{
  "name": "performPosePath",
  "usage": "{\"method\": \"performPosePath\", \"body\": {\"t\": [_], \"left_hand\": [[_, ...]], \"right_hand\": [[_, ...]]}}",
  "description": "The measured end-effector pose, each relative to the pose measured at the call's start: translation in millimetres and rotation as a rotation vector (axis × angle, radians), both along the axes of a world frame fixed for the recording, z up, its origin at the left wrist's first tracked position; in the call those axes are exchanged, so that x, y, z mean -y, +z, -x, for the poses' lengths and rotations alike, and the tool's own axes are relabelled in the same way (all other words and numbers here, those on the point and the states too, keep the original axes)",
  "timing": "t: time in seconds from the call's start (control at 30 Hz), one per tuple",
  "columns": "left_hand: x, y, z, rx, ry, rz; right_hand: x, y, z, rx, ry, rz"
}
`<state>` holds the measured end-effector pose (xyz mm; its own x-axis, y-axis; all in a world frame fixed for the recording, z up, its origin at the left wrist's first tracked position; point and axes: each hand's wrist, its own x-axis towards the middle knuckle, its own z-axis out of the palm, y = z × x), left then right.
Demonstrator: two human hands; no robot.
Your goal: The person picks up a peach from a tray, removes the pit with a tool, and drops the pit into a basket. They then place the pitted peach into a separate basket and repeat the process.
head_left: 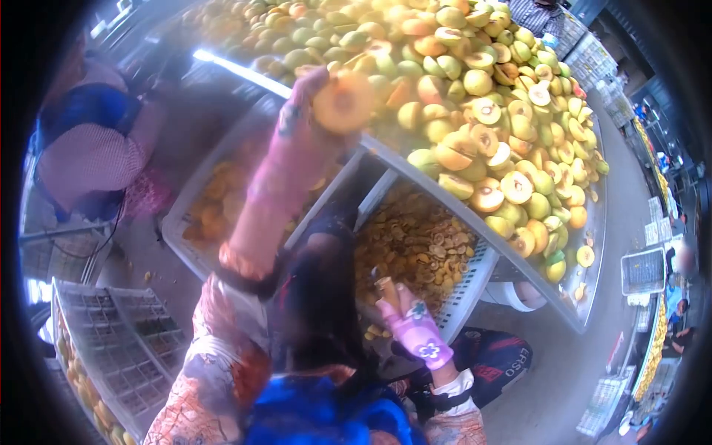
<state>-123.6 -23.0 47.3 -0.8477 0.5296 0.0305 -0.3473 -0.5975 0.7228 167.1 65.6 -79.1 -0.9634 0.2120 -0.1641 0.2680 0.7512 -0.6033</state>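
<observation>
My left hand [300, 104], in a pink glove and long pink sleeve, is raised at the edge of the metal table [475, 230]. Its fingers close on a halved peach [345, 102], the cut face toward me; motion blurs both. Lower down, my right hand [417, 331], in a pink flowered glove, grips a pitting tool by its wooden handle [386, 289]. The small dark metal tip points up. This hand hovers over a white crate [475, 285] holding peach pits and scraps [415, 248]. Many peach halves [486, 148] lie heaped on the table.
Left of my legs stands a pale crate [178, 241] with orange peach pieces. A person [93, 156] in a blue garment sits at the left. White crates [126, 326] stand lower left; a white bucket [519, 295] is under the table. More crates [644, 273] line the right.
</observation>
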Motion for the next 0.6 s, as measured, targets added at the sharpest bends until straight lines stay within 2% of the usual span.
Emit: {"method": "performPosePath", "body": {"t": [0.03,0.07,0.2,0.27,0.33,0.37,0.4,0.47,0.53,0.6], "left_hand": [[11.7,1.2,-22.1,0.087,0.026,0.025],[21.6,0.4,-41.7,0.178,0.047,0.052],[47.5,0.5,-102.8,0.291,0.03,0.097],[54.0,-0.3,-121.5,0.209,-0.073,0.096],[56.0,-4.9,-137.6,0.063,-0.051,0.104],[57.4,-9.7,-143.0,0.009,-0.057,0.097],[58.7,-14.6,-146.7,-0.047,-0.061,0.088],[62.3,-16.8,-149.4,-0.081,-0.06,0.122],[66.0,-15.8,-149.1,-0.481,-0.001,0.377],[62.9,-12.9,-155.6,-0.479,0.06,0.424]], "right_hand": [[6.8,15.8,5.0,-0.217,-0.041,-0.065],[13.1,30.0,8.0,-0.302,-0.075,-0.08],[39.8,102.8,25.3,-0.436,-0.076,0.028],[45.0,111.6,26.3,-0.495,-0.072,0.07],[47.5,113.2,23.5,-0.24,0.003,-0.003],[53.2,102.3,21.8,-0.39,-0.113,0.023],[53.6,104.9,23.2,-0.388,-0.113,0.024],[51.0,111.9,30.9,-0.547,-0.028,-0.099],[51.4,101.7,27.1,-0.557,0.018,-0.163],[55.2,94.2,27.4,-0.653,-0.095,-0.195]]}}
